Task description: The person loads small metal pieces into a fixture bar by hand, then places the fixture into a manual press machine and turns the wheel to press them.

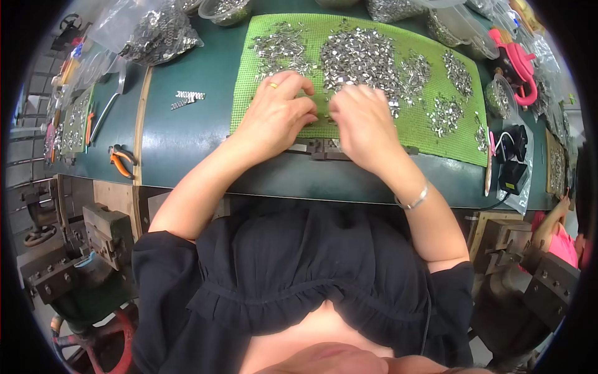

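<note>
On a green textured mat (411, 134) lie heaps of small shiny metal pieces (361, 59). My left hand (279, 115) rests over the mat's near part with its fingers bent and thumb and fingertips drawn in. Close to its right, my right hand (362, 121) is curled, its fingertips turned down toward the mat and slightly blurred. Whatever either hand pinches is too small or hidden to make out. Below both hands, a dark metal bar fixture (325, 149) lies along the mat's near edge, partly covered by them.
Two linked metal strips (187, 98) lie on the green tabletop to the left. Orange-handled pliers (122, 162) are near a wooden strip (142, 118). A bag of metal parts (163, 37) and plastic tubs (225, 9) stand behind. At right are a pink-and-black container (516, 62) and a black adapter (513, 177).
</note>
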Tool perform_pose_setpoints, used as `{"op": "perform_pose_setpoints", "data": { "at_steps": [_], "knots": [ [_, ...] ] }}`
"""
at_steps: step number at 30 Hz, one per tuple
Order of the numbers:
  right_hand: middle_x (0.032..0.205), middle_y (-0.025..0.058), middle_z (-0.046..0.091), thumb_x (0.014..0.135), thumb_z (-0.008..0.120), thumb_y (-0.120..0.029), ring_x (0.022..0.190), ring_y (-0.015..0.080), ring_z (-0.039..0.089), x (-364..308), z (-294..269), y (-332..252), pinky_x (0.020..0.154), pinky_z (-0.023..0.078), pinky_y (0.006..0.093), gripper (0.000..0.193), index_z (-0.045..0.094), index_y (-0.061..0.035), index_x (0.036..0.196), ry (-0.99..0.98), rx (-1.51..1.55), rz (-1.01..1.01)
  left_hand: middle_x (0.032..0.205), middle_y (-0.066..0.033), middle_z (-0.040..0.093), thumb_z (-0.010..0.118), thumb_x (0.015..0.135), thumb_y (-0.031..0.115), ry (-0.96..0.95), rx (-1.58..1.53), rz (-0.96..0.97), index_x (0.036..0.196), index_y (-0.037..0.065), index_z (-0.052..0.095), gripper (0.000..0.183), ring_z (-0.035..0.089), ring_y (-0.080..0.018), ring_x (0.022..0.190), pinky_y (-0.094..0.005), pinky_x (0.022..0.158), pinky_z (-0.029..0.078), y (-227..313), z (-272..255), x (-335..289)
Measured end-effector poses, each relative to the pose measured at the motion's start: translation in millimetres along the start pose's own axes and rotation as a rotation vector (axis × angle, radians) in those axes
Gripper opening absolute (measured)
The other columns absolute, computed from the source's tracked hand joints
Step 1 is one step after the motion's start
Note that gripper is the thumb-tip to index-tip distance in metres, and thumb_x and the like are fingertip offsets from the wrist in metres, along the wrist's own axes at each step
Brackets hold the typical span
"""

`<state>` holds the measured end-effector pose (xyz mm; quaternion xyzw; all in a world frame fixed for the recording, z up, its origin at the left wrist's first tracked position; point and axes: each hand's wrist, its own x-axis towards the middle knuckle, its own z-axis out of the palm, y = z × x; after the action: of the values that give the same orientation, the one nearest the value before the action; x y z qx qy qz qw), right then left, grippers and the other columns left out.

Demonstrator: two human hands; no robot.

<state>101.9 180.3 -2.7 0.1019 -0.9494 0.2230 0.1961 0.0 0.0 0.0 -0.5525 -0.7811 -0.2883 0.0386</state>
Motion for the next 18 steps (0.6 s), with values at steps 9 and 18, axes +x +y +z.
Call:
{"op": "perform_pose_setpoints", "data": {
  "at_steps": [9, 18],
  "knots": [
    [0.092, 0.0130, 0.054, 0.079, 0.061, 0.006, 0.085, 0.0339, 0.053, -66.5, -14.9, 7.7, 0.075, 0.044, 0.0424, 0.015, 0.054, -0.0026, 0.088, 0.151, 0.188, 0.095, 0.107, -0.0057, 0.060, 0.073, 0.078, 0.008, -0.134, 0.244, -0.102, 0.080, 0.005, 0.071, 0.004, 0.053, -0.0285, 0.113, -0.0443, 0.100, 0.038, 23.6, 7.5, 11.8],
    [0.091, 0.0104, 0.054, 0.075, 0.061, 0.000, 0.086, 0.0300, 0.054, -65.4, -6.8, 1.3, 0.075, 0.043, 0.0400, 0.014, 0.055, -0.0039, 0.087, 0.087, 0.038, 0.054, 0.100, -0.0094, 0.062, 0.074, 0.078, 0.004, -0.111, -0.189, -0.010, 0.085, 0.005, 0.064, 0.012, 0.057, -0.0313, 0.098, -0.0408, 0.091, 0.042, 45.9, 21.6, 13.8]
  ]
}}
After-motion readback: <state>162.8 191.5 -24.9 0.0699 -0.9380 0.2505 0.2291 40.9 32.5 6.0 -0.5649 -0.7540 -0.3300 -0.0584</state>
